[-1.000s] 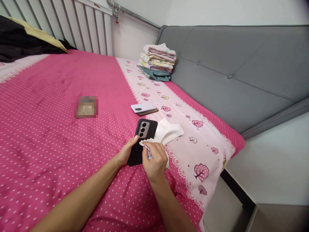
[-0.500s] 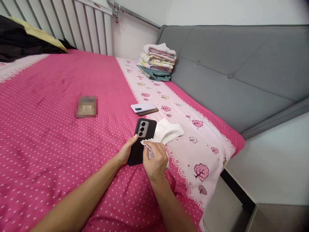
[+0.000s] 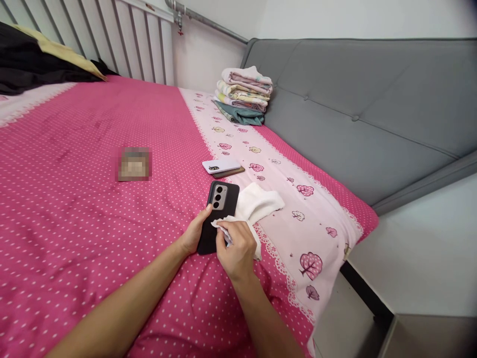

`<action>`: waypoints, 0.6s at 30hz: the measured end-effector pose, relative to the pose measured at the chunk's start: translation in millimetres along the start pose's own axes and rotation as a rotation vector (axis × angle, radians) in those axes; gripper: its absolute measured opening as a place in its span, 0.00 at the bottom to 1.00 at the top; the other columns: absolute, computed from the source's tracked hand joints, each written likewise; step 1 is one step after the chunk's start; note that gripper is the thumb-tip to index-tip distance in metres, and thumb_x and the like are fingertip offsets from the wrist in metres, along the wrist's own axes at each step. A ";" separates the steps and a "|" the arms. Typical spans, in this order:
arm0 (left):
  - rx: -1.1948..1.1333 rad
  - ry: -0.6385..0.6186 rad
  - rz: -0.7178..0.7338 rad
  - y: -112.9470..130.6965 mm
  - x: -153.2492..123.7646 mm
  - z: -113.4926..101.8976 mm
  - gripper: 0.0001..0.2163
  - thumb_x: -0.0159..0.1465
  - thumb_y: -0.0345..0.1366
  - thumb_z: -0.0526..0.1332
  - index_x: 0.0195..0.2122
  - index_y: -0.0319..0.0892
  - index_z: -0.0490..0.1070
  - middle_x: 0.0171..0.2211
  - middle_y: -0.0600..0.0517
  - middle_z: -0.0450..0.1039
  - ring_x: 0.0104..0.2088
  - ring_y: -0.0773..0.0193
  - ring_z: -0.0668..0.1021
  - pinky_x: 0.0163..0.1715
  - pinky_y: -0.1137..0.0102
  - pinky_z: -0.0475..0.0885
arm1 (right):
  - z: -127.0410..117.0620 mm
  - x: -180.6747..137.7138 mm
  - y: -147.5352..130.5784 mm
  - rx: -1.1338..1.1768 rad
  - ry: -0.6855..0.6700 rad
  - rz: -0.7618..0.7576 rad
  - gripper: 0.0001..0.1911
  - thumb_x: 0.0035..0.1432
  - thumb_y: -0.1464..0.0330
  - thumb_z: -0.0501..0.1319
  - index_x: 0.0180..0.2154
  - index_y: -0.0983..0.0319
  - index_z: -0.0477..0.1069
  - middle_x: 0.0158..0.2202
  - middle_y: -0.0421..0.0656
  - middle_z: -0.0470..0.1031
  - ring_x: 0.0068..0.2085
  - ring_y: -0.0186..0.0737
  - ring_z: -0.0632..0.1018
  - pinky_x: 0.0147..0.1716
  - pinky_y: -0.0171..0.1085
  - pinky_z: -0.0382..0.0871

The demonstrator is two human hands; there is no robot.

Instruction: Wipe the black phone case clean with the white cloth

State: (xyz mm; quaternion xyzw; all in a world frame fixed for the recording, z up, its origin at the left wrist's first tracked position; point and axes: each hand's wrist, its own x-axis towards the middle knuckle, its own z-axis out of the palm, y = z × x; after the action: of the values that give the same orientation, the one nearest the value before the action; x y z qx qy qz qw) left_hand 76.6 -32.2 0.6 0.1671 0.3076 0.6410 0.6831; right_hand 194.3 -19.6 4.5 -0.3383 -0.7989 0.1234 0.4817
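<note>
We grip the black phone [image 3: 219,211] in our left hand [image 3: 194,234], our right hand [image 3: 235,248] pinching a white cloth [image 3: 257,203] against its back, hands together, two phones [image 3: 222,167] lying beyond them.

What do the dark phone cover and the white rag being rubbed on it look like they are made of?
The black phone case looks like matte rubbery plastic or silicone: it shows no glare, though the look leaves this open. The white cloth seems a soft woven cotton or microfibre: it folds and bunches under the right hand.
</note>
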 end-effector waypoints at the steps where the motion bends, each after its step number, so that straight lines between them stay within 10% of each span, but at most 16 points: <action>1: -0.007 0.004 0.001 0.1 -0.1 0.1 0.19 0.55 0.47 0.59 0.38 0.35 0.74 0.34 0.46 0.78 0.35 0.59 0.78 0.42 0.66 0.69 | 0.0 -0.2 -0.1 0.002 -0.009 -0.004 0.10 0.54 0.75 0.54 0.34 0.61 0.73 0.31 0.41 0.75 0.36 0.37 0.73 0.38 0.36 0.66; 18: 0.003 0.043 0.014 2.3 -0.6 0.4 0.19 0.56 0.47 0.59 0.36 0.33 0.74 0.33 0.45 0.78 0.33 0.61 0.77 0.37 0.69 0.70 | 0.0 -2.8 -3.3 0.060 -0.127 -0.107 0.09 0.51 0.75 0.55 0.32 0.61 0.73 0.30 0.42 0.74 0.34 0.37 0.73 0.36 0.37 0.67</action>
State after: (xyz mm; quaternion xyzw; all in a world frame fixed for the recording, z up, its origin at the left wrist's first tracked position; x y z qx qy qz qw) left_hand 75.1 -32.4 2.5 0.1565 0.3223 0.6487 0.6714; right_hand 193.7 -23.9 4.3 -0.2721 -0.8407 0.1424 0.4460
